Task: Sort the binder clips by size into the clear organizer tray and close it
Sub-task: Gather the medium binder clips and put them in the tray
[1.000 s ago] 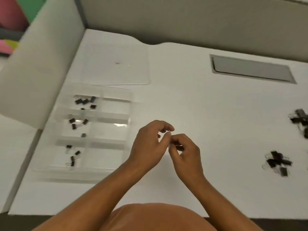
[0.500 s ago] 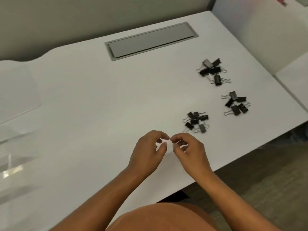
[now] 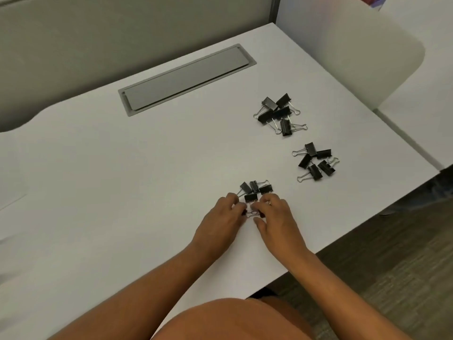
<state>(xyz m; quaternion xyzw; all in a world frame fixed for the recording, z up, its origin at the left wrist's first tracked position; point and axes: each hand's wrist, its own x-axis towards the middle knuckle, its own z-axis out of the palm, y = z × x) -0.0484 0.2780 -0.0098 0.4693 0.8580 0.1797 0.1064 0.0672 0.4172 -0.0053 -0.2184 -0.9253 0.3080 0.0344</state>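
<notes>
A: Position of the small black metal binder clips with wire handles?

B: Clustered on the white desk top, near-right of centre, directly beyond both sets of fingertips. Touching the hands at the near edge of the cluster.

A: Left hand?

B: Fingers curled down onto the near-left edge of the cluster. Whether pinching a clip or only touching: cannot tell, contact hidden under the fingers.

A: Right hand?

B: Fingers curled over the near-right edge, thumb tucked toward a silver wire loop between the two hands. Likewise cannot tell whether closed on anything.

A: Nearer hand?

B: Neither; cluster centred between them, slightly far of the knuckles. Clips lying at mixed angles, no common long axis. Nearest clip lying roughly crosswise, handles pointing near, toward the gap between the hands.

A: Other stock?

B: Medium black clips in a pile to the right, well apart. Larger black clips far-right, beside a grey recessed cable hatch.

A: Clear organizer tray?

B: Not visible; presumably off to the left. Likely a leftward carry once gathered.
</notes>
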